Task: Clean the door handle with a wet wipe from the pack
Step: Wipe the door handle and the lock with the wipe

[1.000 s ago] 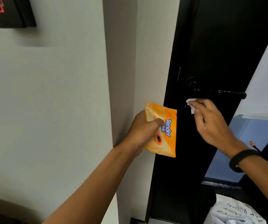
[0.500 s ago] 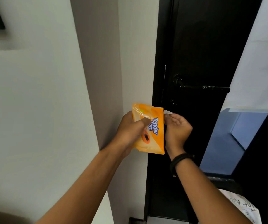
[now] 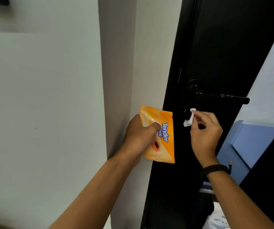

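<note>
Wipe step underway: right hand (image 3: 205, 129) pinches small white wet wipe (image 3: 188, 120) just below black lever door handle (image 3: 222, 96), left hand (image 3: 139, 136) grips orange plastic wipe pack (image 3: 159, 136); next, lift wipe onto lever.

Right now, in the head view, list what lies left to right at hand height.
White wall → left hand → orange wipe pack → white wipe → right hand → blue surface.
</note>
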The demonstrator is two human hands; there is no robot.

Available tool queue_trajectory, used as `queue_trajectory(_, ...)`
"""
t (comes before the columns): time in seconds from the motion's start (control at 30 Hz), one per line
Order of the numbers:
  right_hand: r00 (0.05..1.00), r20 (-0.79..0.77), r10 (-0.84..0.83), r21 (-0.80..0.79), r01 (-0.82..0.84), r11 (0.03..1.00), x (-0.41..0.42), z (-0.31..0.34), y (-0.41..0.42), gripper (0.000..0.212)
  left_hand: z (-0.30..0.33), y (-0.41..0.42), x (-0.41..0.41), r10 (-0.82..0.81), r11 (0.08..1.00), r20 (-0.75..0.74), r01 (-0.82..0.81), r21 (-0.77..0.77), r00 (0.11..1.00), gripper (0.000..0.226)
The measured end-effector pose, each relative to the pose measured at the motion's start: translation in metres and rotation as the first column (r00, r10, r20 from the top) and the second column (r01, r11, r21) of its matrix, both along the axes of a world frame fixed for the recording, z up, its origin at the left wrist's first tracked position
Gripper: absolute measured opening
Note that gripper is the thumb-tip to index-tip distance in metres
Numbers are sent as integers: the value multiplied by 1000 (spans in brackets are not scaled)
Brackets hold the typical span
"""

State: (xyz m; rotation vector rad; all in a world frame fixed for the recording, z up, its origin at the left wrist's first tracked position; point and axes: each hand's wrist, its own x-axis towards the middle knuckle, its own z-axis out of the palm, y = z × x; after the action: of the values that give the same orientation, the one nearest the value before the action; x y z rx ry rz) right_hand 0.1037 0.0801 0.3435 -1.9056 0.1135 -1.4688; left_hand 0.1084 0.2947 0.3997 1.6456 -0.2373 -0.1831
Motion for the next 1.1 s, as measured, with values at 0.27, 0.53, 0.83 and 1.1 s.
queue_trajectory(0.27, 999, -13, -29, 273, 32, 962, 18, -28, 14, 5, -1, -1, 3, 21, 1000, 6, -21, 3, 1000, 17)
queue_trajectory(0.53, 992, -113, 55, 283, -21, 959, 27, -35, 72, 42, -5, -1, 1, 74, 997, -16, -74, -33, 997, 17)
queue_trajectory(0.83, 992, -44, -122, -41, 121, 992, 34, -43, 44, 19, 1, -3, 2, 72, 984, 6, -70, -162, 997, 17)
queue_trajectory(1.1, 985, -60, -162, -37, 160, 986, 33, -42, 53, 29, -2, -3, 1, 54, 984, -31, -59, -167, 998, 19)
